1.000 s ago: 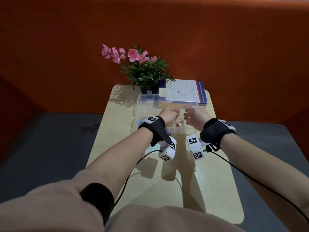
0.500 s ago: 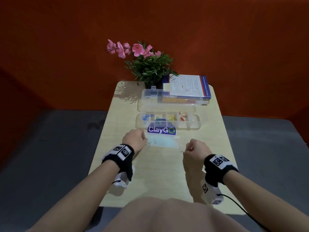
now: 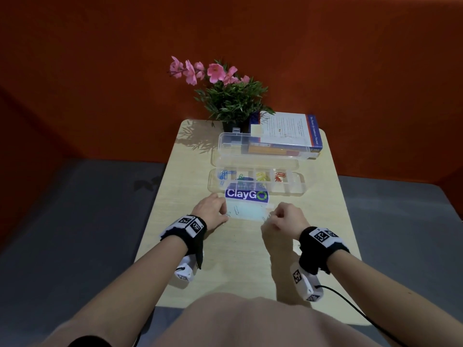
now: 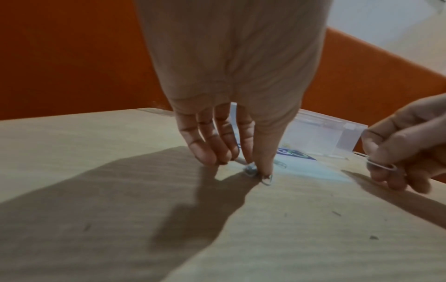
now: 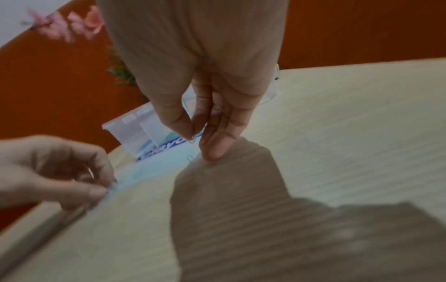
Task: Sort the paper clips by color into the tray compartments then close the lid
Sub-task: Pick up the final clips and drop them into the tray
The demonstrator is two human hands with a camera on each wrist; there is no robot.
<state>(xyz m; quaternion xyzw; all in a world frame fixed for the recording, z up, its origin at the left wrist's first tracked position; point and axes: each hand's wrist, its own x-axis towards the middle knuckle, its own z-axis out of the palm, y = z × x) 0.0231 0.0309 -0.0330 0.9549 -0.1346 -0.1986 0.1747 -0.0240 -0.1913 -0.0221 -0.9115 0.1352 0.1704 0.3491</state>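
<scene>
A clear tray (image 3: pixel 213 187) stands mid-table with its lid (image 3: pixel 225 144) open at the back. Its compartments hold blue clips (image 3: pixel 223 175), green clips (image 3: pixel 241 177), yellow clips (image 3: pixel 262 177) and red clips (image 3: pixel 280 177). In front lies a pale sheet with a ClayGo label (image 3: pixel 246 195), and a silver clip (image 3: pixel 235 210) rests on it. My left hand (image 3: pixel 221 214) pinches a silver paper clip (image 4: pixel 251 169) against the table at the sheet's left edge. A little above the sheet's right edge, my right hand (image 3: pixel 271 217) pinches another silver clip (image 5: pixel 193 138) between thumb and forefinger.
A potted plant with pink flowers (image 3: pixel 230 101) and a stack of books (image 3: pixel 285 136) stand at the table's (image 3: pixel 238 266) far end, right behind the open lid. Red walls enclose the space, and grey floor lies on both sides of the narrow table.
Both hands have drawn back from the tray to the sheet near me. In the last half second they stayed at its edges, and each now pinches a silver clip.
</scene>
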